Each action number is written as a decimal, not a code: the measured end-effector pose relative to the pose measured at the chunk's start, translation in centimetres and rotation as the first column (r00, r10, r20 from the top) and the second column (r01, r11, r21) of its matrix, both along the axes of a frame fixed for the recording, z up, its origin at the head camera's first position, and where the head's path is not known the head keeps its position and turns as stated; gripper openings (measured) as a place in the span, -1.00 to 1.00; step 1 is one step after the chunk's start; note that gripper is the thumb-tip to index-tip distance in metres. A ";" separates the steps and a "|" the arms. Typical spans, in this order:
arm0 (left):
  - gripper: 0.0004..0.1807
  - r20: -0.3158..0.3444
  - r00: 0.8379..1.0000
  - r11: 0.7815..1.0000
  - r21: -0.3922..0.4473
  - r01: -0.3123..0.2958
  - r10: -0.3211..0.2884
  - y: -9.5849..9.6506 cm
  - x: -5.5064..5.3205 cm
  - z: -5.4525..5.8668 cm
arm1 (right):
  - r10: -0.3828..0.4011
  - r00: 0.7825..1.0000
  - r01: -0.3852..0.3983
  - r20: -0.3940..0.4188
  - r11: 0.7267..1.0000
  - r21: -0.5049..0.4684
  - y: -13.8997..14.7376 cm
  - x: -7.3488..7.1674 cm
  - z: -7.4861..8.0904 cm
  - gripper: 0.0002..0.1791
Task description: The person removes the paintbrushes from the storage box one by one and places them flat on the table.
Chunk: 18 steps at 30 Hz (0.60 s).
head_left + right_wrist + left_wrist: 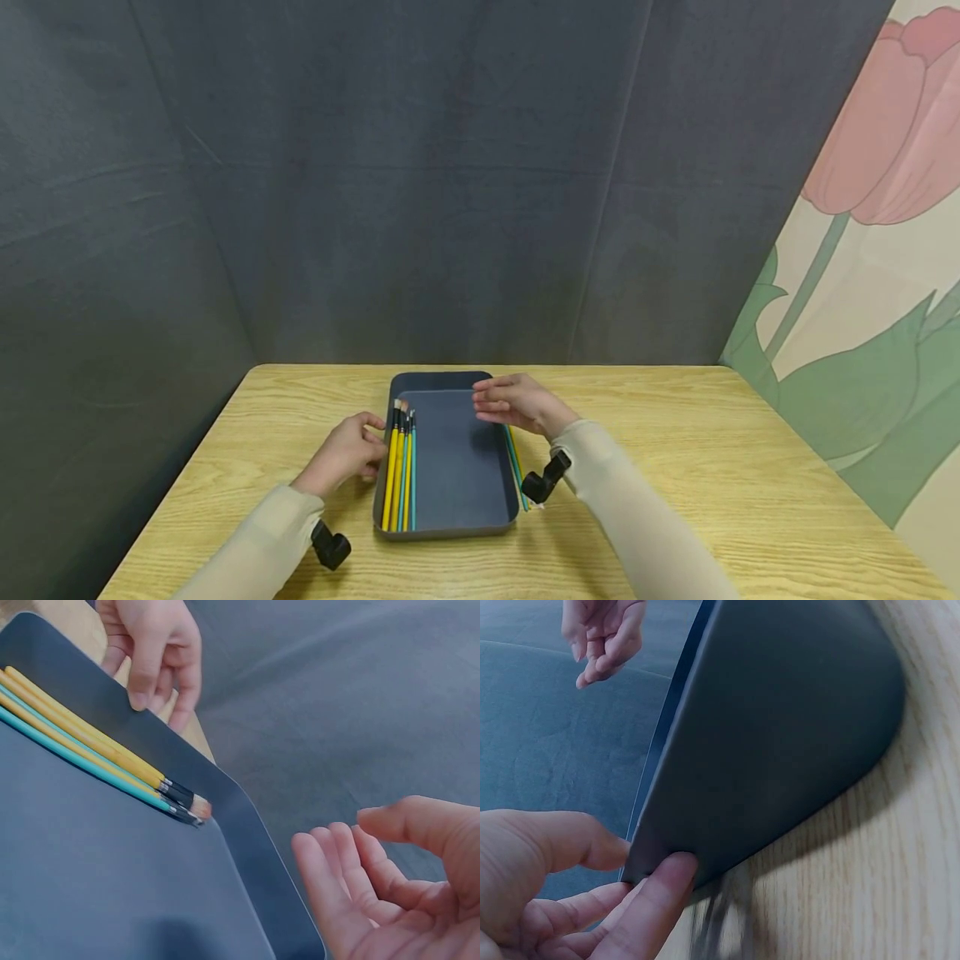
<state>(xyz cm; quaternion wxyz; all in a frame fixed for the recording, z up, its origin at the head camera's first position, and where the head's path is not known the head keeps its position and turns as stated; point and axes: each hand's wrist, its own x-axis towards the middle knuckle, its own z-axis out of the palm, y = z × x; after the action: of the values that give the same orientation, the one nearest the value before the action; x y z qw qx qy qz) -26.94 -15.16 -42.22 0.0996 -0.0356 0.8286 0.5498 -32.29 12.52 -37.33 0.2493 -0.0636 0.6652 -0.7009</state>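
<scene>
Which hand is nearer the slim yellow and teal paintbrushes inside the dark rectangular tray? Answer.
Left. The left hand grips the tray beside the paintbrushes; the right hand hovers farther off, by the opposite side.

Soft, fairly even indoor light covers the worktop (750, 467) in the head view, its source out of frame. The dark cloth (420, 208) behind soaks it up, deepening to near black beside the worktop's left edge. The right hand (517, 404) drops a blurry shadow into the tray (457, 492), and faint shadows lie under the sleeves (633, 492) toward the near edge. Fine detail on the brushes (399, 475) is soft at that range. Both wrist views run cooler and bluish; the left one is hazy, with a dark smear low down, too blurred to make out.
</scene>
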 end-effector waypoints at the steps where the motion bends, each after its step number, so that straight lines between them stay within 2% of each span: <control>1: -0.53 -0.001 1.000 1.000 -0.001 0.001 -0.001 0.0 0.0 0.0 | -0.002 1.000 0.002 -0.002 1.000 0.006 -0.3 0.1 0.1 -0.56; 14: -0.55 0.001 1.000 1.000 0.011 -0.001 0.001 -0.1 0.0 -0.1 | 0.019 1.000 -0.020 0.019 0.999 0.039 -3.8 0.6 0.6 -0.60; 18: -0.53 -0.016 1.000 1.000 -0.005 0.012 -0.012 -0.1 0.1 0.1 | 0.026 0.999 -0.028 0.028 0.998 0.054 -4.8 0.6 0.5 -0.61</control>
<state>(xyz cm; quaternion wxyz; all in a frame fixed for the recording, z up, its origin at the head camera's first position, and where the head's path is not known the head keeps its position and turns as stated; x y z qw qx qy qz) -26.84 -15.23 -42.10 0.0960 -0.0263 0.8309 0.5474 -31.64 7.77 -36.78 0.2696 -0.0561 0.6796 -0.6799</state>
